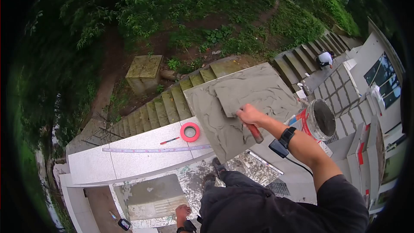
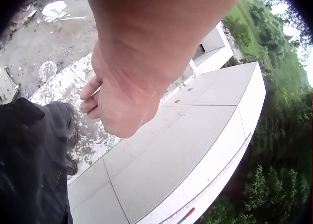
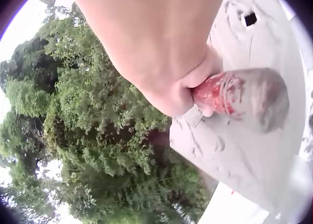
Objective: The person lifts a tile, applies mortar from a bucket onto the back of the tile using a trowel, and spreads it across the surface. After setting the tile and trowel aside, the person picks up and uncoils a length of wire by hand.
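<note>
My right hand (image 1: 251,115) grips the red handle (image 1: 255,133) of a trowel. The trowel's blade (image 1: 222,100), smeared grey, lies against wet mortar (image 1: 269,84) spread in ridges over a large square tile. In the right wrist view, the mortar-caked handle end (image 3: 259,99) sticks out of the fist, and the fingers are mostly hidden. My left hand (image 1: 183,212) hangs low at my side with its fingers loosely bent and nothing in it. From the left wrist, that hand (image 2: 124,104) appears above the splattered floor, beside my dark trousers (image 2: 34,155).
A bucket of mortar (image 1: 307,123) stands right of the tile. On the pale ledge (image 1: 95,166) lie a pink tape roll (image 1: 197,134), a red pen (image 1: 170,140) and a measuring strip (image 1: 146,150). Mossy steps (image 1: 166,105) drop away beyond; another person (image 1: 325,58) crouches near upper steps.
</note>
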Demonstrator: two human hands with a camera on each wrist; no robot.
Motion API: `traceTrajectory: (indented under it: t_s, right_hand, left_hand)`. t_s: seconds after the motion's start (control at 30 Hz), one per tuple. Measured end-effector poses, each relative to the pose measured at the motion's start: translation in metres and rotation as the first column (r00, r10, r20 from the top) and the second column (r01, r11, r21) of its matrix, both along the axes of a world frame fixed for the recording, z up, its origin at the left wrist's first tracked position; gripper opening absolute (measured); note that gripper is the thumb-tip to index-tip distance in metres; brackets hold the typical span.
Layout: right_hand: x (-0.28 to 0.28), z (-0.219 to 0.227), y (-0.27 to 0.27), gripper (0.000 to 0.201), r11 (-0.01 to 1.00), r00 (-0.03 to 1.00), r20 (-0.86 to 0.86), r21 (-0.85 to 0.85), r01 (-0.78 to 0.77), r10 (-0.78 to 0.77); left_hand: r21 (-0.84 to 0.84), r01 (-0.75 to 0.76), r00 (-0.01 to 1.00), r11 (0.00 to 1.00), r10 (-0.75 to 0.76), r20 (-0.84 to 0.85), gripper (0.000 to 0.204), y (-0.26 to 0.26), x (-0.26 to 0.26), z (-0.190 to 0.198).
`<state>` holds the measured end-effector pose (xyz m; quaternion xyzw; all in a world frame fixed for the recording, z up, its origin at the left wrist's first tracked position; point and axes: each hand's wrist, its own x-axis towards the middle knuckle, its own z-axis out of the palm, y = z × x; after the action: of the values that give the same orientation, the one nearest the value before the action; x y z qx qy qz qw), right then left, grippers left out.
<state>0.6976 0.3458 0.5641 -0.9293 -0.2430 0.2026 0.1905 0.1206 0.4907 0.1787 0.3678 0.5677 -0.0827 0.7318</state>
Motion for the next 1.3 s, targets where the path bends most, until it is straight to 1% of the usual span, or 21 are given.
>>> traceTrajectory:
  t_s: [0.03, 0.07, 0.1, 0.13, 0.17, 0.23, 0.27, 0.33, 0.37, 0.47, 0.53, 0.7, 0.73, 0.83, 0.87, 0.93, 1.17, 1.2, 1.23, 1.27, 1.3]
  right_hand:
    - [-0.013, 0.015, 0.013, 0.03, 0.966, 0.906, -0.391, 0.124, 0.225, -0.161]
    - [-0.007, 0.011, 0.01, 0.03, 0.965, 0.904, -0.394, 0.123, 0.232, -0.167]
    - [-0.001, 0.007, 0.007, 0.03, 0.993, 0.985, -0.139, 0.08, -0.091, 0.102]
    - [0.003, 0.004, 0.001, 0.03, 0.922, 0.917, 0.098, -0.045, -0.384, 0.387]
    - [0.006, 0.003, -0.012, 0.03, 0.929, 0.925, 0.09, -0.044, -0.367, 0.369]
    - [0.001, 0.023, -0.036, 0.031, 0.943, 0.899, 0.327, -0.257, -0.213, 0.292]
    - [0.002, 0.026, -0.052, 0.031, 0.945, 0.901, 0.329, -0.258, -0.203, 0.283]
    - [0.001, 0.027, -0.09, 0.032, 0.903, 0.884, 0.203, -0.18, -0.39, 0.422]
    - [-0.012, 0.033, -0.102, 0.032, 0.91, 0.891, 0.202, -0.176, -0.375, 0.406]
    - [-0.054, 0.051, -0.139, 0.035, 0.957, 0.94, 0.28, -0.266, -0.12, 0.195]
    - [-0.077, 0.045, -0.166, 0.037, 0.978, 0.94, 0.293, -0.058, 0.202, -0.177]
    - [-0.142, 0.006, -0.222, 0.036, 0.886, 0.851, 0.249, 0.127, 0.445, -0.463]
    - [-0.163, -0.007, -0.232, 0.035, 0.842, 0.816, 0.214, 0.196, 0.502, -0.536]
    - [-0.185, -0.04, -0.223, 0.033, 0.798, 0.789, 0.161, 0.242, 0.551, -0.593]
    - [-0.187, -0.047, -0.219, 0.033, 0.782, 0.772, 0.162, 0.257, 0.568, -0.614]
    - [-0.191, -0.06, -0.211, 0.032, 0.797, 0.786, 0.176, 0.264, 0.542, -0.593]
    - [-0.187, -0.083, -0.21, 0.032, 0.68, 0.717, 0.107, 0.439, 0.588, -0.689]
    - [-0.187, -0.078, -0.212, 0.033, 0.669, 0.708, 0.076, 0.41, 0.62, -0.702]
    - [-0.185, -0.081, -0.216, 0.033, 0.656, 0.696, 0.074, 0.416, 0.629, -0.714]
    - [-0.184, -0.086, -0.222, 0.031, 0.632, 0.666, 0.104, 0.451, 0.63, -0.738]
    - [-0.184, -0.09, -0.231, 0.029, 0.608, 0.633, 0.134, 0.482, 0.631, -0.763]
  left_hand:
    - [-0.001, 0.003, 1.0, 1.0, -0.003, 0.0, 0.012, -0.003, -0.002, -0.006]
    - [-0.048, 0.02, 0.999, 0.999, -0.018, 0.036, 0.012, -0.006, -0.008, -0.018]
    - [-0.096, 0.043, 0.997, 0.994, -0.036, 0.066, 0.013, -0.006, -0.013, -0.019]
    - [-0.143, 0.074, 0.996, 0.987, -0.067, 0.054, 0.014, -0.005, -0.013, -0.021]
    - [-0.146, 0.092, 0.995, 0.985, -0.086, 0.046, 0.014, -0.005, -0.014, -0.023]
    - [-0.04, 0.108, 0.994, 0.993, -0.109, -0.025, 0.015, -0.009, -0.007, -0.01]
    - [-0.047, 0.072, 0.997, 0.996, -0.073, -0.029, 0.014, -0.009, -0.004, -0.004]
    - [-0.038, 0.074, 0.996, 0.997, -0.076, -0.038, 0.013, -0.007, 0.0, 0.006]
    - [-0.026, 0.075, 0.996, 0.997, -0.076, -0.047, 0.012, -0.002, 0.002, 0.011]
    - [-0.121, 0.153, 0.988, 0.981, -0.156, -0.015, 0.011, 0.018, 0.007, 0.006]
    - [-0.135, 0.217, 0.976, 0.967, -0.217, 0.02, 0.012, 0.032, 0.011, 0.001]
    - [-0.095, 0.44, 0.897, 0.893, -0.441, 0.006, 0.015, 0.07, 0.048, 0.018]
    - [-0.128, 0.522, 0.853, 0.843, -0.519, 0.062, 0.016, 0.093, 0.057, -0.007]
    - [0.027, 0.623, 0.781, 0.782, -0.624, 0.018, 0.019, 0.102, 0.086, 0.013]
    - [0.158, 0.688, 0.724, 0.709, -0.685, -0.081, 0.019, 0.099, 0.097, 0.025]
    - [0.172, 0.694, 0.718, 0.7, -0.689, -0.095, 0.018, 0.103, 0.113, 0.041]
    - [0.216, 0.755, 0.65, 0.619, -0.752, -0.114, 0.019, 0.124, 0.135, 0.053]
    - [0.619, 0.776, 0.292, 0.122, -0.939, -0.182, 0.022, 0.13, 0.129, 0.054]
    - [0.815, 0.435, -0.052, -0.384, -0.914, -0.403, 0.026, 0.137, 0.12, 0.053]
    - [0.807, 0.48, 0.138, -0.345, -0.878, -0.458, 0.024, 0.129, 0.108, 0.042]
    - [0.808, 0.469, 0.117, -0.355, -0.883, -0.455, 0.024, 0.124, 0.111, 0.045]
